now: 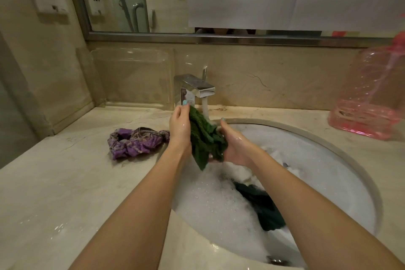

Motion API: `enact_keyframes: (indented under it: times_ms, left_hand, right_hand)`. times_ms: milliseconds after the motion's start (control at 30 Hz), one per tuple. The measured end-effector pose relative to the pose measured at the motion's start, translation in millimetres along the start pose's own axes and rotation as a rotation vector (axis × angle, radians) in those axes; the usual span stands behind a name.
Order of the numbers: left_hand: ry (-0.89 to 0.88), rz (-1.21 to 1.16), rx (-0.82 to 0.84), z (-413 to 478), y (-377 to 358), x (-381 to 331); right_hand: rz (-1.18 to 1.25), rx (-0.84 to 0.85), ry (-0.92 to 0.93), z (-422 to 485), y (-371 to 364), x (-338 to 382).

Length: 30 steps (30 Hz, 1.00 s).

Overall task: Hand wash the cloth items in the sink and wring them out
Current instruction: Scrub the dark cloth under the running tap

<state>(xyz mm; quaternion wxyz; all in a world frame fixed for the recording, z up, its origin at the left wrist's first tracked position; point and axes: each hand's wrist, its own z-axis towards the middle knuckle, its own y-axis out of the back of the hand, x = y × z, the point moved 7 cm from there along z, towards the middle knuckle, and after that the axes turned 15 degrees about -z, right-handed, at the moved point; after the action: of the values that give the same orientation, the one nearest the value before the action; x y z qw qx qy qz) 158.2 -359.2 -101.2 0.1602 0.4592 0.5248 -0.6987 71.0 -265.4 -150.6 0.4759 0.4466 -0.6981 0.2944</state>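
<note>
My left hand (179, 126) and right hand (235, 146) both grip the green cloth (202, 138) beside the running tap (197, 86), mid-rinse I judge; next it needs twisting hard over the sink (317, 155).

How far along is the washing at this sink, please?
Apparently done: the purple cloth lies on the counter. In hand: the left hand and right hand hold a green cloth beside the running tap. Left: a dark cloth and a white cloth sit in the sudsy sink.
</note>
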Motion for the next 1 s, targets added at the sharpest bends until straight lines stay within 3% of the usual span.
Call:
enact_keyframes:
  times_ms: [233, 333, 433, 533, 700, 767, 867, 1000]
  left_hand:
    - [-0.051, 0.374, 0.136, -9, -15, 12]
    - [-0.056, 0.345, 0.039, -6, -18, 13]
    - [-0.084, 0.407, -0.051, 3, -5, 9]
    - [-0.174, 0.603, -0.019, 2, -5, 7]
    - [-0.205, 0.485, 0.027, -15, -23, 7]
    - [-0.194, 0.460, 0.010, -8, -21, 6]
    - [-0.101, 0.384, -0.020, 5, -7, 7]
    - [0.057, 0.328, 0.046, -5, -9, 17]
  right_hand:
    - [-0.028, -0.341, 0.334, -7, 7, 39]
    - [-0.209, -0.508, 0.514, -19, -4, 53]
    - [-0.369, -0.520, 0.662, -22, -24, 55]
    - [-0.393, -0.556, 0.620, -16, -24, 59]
    - [-0.119, -0.524, 0.299, 21, 0, 42]
    - [-0.196, -0.581, 0.364, 5, -5, 46]
    - [-0.410, -0.648, 0.606, -27, -23, 63]
    - [-0.481, -0.654, 0.551, -24, -15, 64]
